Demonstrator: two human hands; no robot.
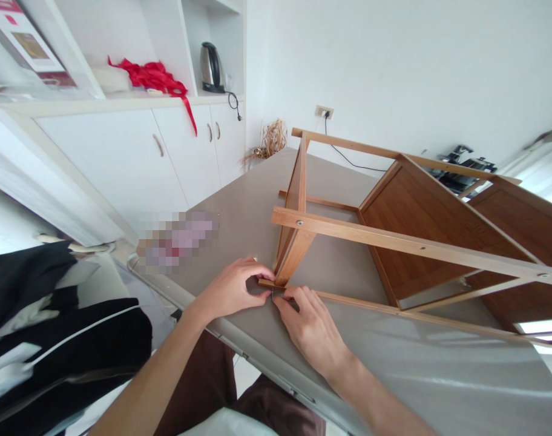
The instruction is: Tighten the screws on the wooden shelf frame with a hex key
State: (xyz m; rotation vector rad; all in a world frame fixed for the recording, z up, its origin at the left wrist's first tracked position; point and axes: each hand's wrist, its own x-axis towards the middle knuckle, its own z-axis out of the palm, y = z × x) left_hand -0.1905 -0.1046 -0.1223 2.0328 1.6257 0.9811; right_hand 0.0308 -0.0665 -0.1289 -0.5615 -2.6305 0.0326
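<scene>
A wooden shelf rack (348, 228) lies on its side on the grey table, its slatless brown panels standing across its long rails. My left hand (239, 287) is closed around the near end of the lowest rail (264, 283), index finger above and thumb below. A small metal screw (272, 293) shows at this rail, between my two thumb tips. My right hand (307, 324) has its fingers curled, with the thumb beside the screw and the fingertips against the rail. Whether its fingertips pinch the screw is too small to make out.
Under the rack is the grey table (239, 224), with a blurred-out item (180, 242) near its left corner. Dark clothes (76, 357) lie at the left. Behind stand white cabinets (117, 145), a kettle (211, 66), red ribbon (153, 75) and a wall socket (324, 112) with a cord.
</scene>
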